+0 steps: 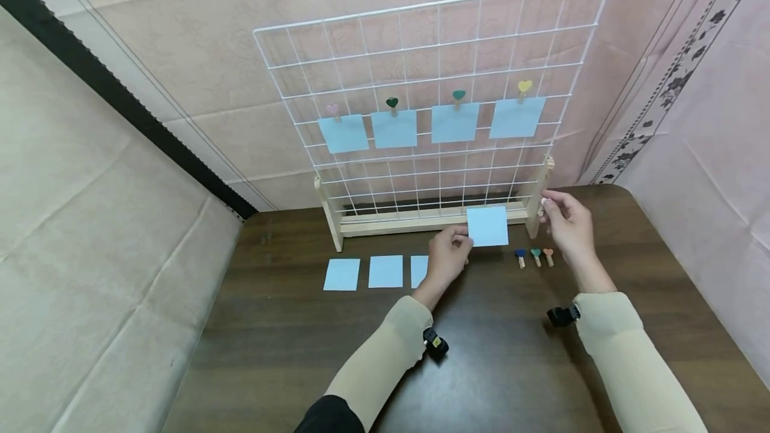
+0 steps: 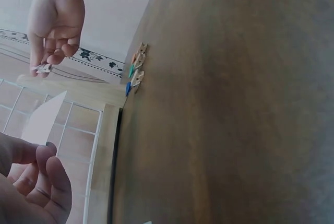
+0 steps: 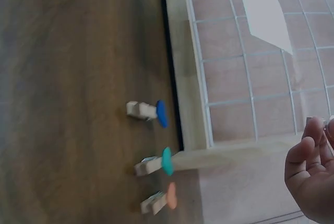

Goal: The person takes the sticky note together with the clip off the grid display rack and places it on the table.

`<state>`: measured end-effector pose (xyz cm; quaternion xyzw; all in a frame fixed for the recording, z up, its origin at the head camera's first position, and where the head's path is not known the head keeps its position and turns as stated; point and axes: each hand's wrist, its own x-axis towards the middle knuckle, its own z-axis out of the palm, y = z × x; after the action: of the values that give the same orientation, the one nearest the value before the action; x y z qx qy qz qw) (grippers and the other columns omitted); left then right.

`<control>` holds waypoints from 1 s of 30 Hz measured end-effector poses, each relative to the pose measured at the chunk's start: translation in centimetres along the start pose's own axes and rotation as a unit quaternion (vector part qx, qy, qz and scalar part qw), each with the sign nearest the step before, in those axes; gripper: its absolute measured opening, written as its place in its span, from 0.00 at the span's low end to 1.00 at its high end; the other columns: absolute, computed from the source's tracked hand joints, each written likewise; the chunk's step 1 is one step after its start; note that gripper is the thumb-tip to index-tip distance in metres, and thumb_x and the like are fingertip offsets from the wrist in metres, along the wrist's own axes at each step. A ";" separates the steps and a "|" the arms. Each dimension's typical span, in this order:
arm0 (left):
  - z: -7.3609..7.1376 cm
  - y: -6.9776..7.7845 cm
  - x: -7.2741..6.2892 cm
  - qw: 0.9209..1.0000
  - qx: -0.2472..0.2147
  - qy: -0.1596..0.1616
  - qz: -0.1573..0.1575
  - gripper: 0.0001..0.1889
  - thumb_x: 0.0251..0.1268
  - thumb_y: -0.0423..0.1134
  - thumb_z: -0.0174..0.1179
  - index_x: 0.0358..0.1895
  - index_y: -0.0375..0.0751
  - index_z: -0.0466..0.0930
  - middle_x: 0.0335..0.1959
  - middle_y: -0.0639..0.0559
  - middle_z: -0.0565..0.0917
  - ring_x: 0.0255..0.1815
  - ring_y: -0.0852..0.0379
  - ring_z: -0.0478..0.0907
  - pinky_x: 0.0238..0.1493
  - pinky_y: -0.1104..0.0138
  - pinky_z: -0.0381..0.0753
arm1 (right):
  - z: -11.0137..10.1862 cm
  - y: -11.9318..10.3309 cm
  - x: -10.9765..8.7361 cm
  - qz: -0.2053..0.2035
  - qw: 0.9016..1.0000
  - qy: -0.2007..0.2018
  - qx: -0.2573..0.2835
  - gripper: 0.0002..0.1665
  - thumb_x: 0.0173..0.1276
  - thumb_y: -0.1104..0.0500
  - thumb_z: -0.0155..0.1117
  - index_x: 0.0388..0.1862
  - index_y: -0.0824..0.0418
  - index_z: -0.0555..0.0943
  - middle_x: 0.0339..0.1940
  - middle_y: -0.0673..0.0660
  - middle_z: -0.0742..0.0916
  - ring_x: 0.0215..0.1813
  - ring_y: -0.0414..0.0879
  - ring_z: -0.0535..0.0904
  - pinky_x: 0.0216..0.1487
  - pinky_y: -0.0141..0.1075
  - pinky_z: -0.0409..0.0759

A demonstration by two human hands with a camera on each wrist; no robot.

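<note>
My left hand [image 1: 448,256] pinches a light blue square of paper [image 1: 488,226] by its left edge, raised in front of the lower right of a white wire grid [image 1: 439,79]. In the left wrist view the thumb and fingertips grip that sheet's edge. Out by the grid's right foot, my right hand [image 1: 568,227] pinches a small wooden clothespin [image 2: 42,68] with a pale top between thumb and fingertips. Below that hand lie three clothespins with heart tops: blue [image 1: 521,258], green [image 1: 536,257] and orange [image 1: 548,257].
Several blue sheets [image 1: 454,123] hang in a row on the grid, each under a heart clothespin. Three more sheets [image 1: 341,274] lie on the brown table [image 1: 289,346] at left, one partly hidden by my left hand. A wooden base [image 1: 397,226] holds the grid upright.
</note>
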<state>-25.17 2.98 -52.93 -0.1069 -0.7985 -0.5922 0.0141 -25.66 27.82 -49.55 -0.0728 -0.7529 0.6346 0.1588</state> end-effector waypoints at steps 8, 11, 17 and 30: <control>-0.1 -0.8 -1.1 1.000 0.005 0.000 -0.026 0.14 0.74 0.30 0.63 0.59 0.38 0.83 0.32 0.55 0.89 0.19 0.60 0.80 0.28 0.69 0.82 | -1.4 1.7 -0.9 -0.011 0.999 0.011 -0.051 0.22 0.82 0.57 0.61 0.64 0.74 0.78 0.35 0.31 0.84 0.33 0.31 0.80 0.28 0.24 0.76; 0.0 -1.0 -1.4 1.000 0.009 0.000 -0.027 0.14 0.74 0.30 0.63 0.60 0.38 0.83 0.32 0.55 0.89 0.19 0.60 0.80 0.30 0.69 0.83 | -1.8 2.1 -1.2 -0.015 0.998 0.012 -0.056 0.20 0.82 0.57 0.62 0.59 0.73 0.80 0.35 0.30 0.85 0.34 0.31 0.80 0.28 0.25 0.78; 0.0 -1.5 -2.1 0.999 0.011 -0.001 -0.031 0.15 0.73 0.30 0.63 0.60 0.38 0.83 0.32 0.56 0.90 0.18 0.63 0.79 0.32 0.70 0.82 | -2.6 2.9 -1.7 -0.013 0.999 0.002 -0.044 0.19 0.81 0.59 0.63 0.58 0.74 0.81 0.36 0.29 0.85 0.37 0.28 0.82 0.31 0.26 0.82; -0.2 -2.5 -3.5 0.998 -0.009 -0.012 -0.055 0.20 0.75 0.30 0.61 0.67 0.43 0.78 0.35 0.50 0.90 0.17 0.51 0.82 0.19 0.70 0.78 | -4.3 4.6 -2.4 0.052 0.988 -0.034 -0.145 0.24 0.82 0.52 0.60 0.61 0.73 0.81 0.32 0.32 0.83 0.34 0.36 0.81 0.32 0.32 0.84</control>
<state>-22.21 1.55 -55.73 -0.0699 -0.7980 -0.5979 -0.0290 -22.46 31.90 -53.74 -0.1124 -0.8369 0.5284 0.0877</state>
